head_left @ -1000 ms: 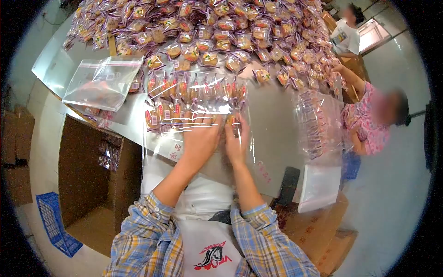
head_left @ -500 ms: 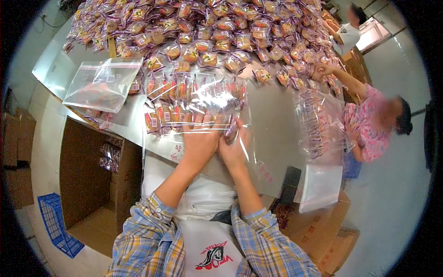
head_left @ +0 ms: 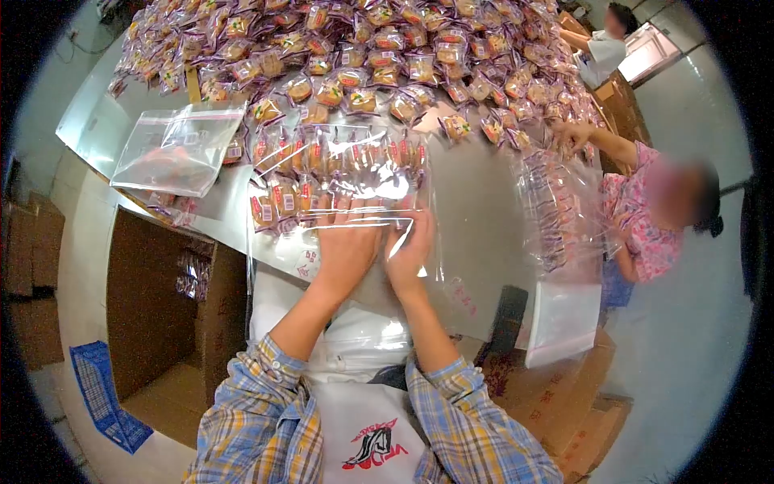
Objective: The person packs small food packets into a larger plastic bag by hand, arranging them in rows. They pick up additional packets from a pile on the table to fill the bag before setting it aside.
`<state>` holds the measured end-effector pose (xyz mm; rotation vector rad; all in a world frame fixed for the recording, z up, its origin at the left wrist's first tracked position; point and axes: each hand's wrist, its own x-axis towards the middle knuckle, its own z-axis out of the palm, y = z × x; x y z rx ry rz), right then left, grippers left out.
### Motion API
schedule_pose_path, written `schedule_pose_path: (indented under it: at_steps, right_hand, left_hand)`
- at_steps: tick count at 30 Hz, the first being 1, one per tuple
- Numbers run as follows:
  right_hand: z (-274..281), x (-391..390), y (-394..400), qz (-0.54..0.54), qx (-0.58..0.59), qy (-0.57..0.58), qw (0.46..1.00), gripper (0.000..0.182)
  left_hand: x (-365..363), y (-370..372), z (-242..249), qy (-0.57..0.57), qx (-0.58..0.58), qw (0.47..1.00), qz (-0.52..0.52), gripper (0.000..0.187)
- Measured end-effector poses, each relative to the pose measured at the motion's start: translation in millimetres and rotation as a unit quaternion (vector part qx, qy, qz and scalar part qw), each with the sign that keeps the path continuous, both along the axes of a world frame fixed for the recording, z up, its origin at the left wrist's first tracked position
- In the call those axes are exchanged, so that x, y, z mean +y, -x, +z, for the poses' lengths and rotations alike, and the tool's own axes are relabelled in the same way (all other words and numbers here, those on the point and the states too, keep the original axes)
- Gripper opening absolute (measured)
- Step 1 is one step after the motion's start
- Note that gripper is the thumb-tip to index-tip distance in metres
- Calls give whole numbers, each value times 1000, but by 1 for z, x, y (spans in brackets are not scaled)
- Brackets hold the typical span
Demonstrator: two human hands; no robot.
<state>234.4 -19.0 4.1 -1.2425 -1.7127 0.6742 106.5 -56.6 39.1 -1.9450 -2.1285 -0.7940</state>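
Both of my hands are inside a large clear plastic bag (head_left: pixel 355 181), seen through its film. Two rows of wrapped snack packs (head_left: pixel 282 198) stand side by side in it. My left hand (head_left: pixel 348 246) lies with fingers extended at the near row, beneath glare. Just to its right, my right hand (head_left: pixel 409 246) has its fingers curled at the right end of that row; what they hold, if anything, is hidden by reflections.
A heap of wrapped packs (head_left: pixel 387 40) covers the table's far side. Empty clear bags (head_left: pixel 177 153) lie left, a bag stack (head_left: pixel 564 323) right. An open carton (head_left: pixel 153 323) stands lower left. A co-worker (head_left: pixel 645 210) reaches in from the right, beside a filled bag (head_left: pixel 552 210).
The pack seen at my right hand's fingers is now hidden under glare near the row's end. My right hand has shifted slightly. The co-worker's reaching hand has moved a little.
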Motion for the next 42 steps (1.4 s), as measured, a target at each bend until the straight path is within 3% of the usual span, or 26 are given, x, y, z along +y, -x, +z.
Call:
schedule_pose_path:
  at_steps: [1,8,12,13,15,16,17,18,19,21,23,25,28,31,35,38,39,40,42]
  right_hand:
    - [-9,2,2,6,55,77,995,44]
    - [-2,-7,-3,37,-54,73,995,50]
    - [40,-31,-21,138,-199,-71,968,67]
    - [68,-38,-26,219,-229,34,948,70]
    - [131,-47,-45,366,-278,245,853,76]
    - [147,-34,-55,427,-209,223,851,72]
    - [161,-9,-64,483,-136,198,842,69]
    - [170,17,-71,532,-62,170,827,65]
    - [167,43,-75,447,52,224,864,55]
    - [158,113,-70,282,286,261,878,39]
    - [156,164,-34,117,113,70,984,47]
    - [103,235,-22,131,-85,-91,984,66]
    - [71,267,23,101,-262,-105,954,80]
    - [31,289,56,63,-287,-148,944,82]
    - [39,287,59,61,-386,-20,920,70]
    - [35,294,30,118,-327,-55,936,67]
    - [29,298,17,130,-216,-77,965,62]
    - [39,295,4,156,-92,9,983,59]
    - [61,276,-27,192,159,181,951,55]
  left_hand:
    - [1,-1,0,-3,-6,1000,4,52]
    - [4,-8,7,67,6,993,-101,43]
    - [8,-9,-4,13,40,997,-69,46]
    - [11,-7,-16,-17,75,995,-59,48]
    - [11,-4,-24,-62,51,994,-73,45]
    - [11,-5,-27,-84,38,992,-81,44]
    - [9,-10,-21,0,41,997,-60,44]
    - [8,-9,-8,-11,15,997,-74,44]
    - [9,-10,-8,-17,19,997,-72,43]
    - [11,-10,-6,-30,24,997,-71,41]
    - [8,-9,-5,-38,24,997,-68,38]
    - [9,-7,-10,-54,15,996,-75,37]
    - [13,-9,-11,-45,1,996,-75,33]
    - [14,-9,-21,-45,28,996,-73,37]
    - [5,0,-15,-23,24,995,-93,42]
    - [7,-1,-20,-20,13,994,-103,44]
    - [8,-1,-21,-24,13,994,-103,44]
    - [7,-2,-21,-27,13,994,-101,44]
    - [6,-3,-20,-31,-6,995,-94,43]
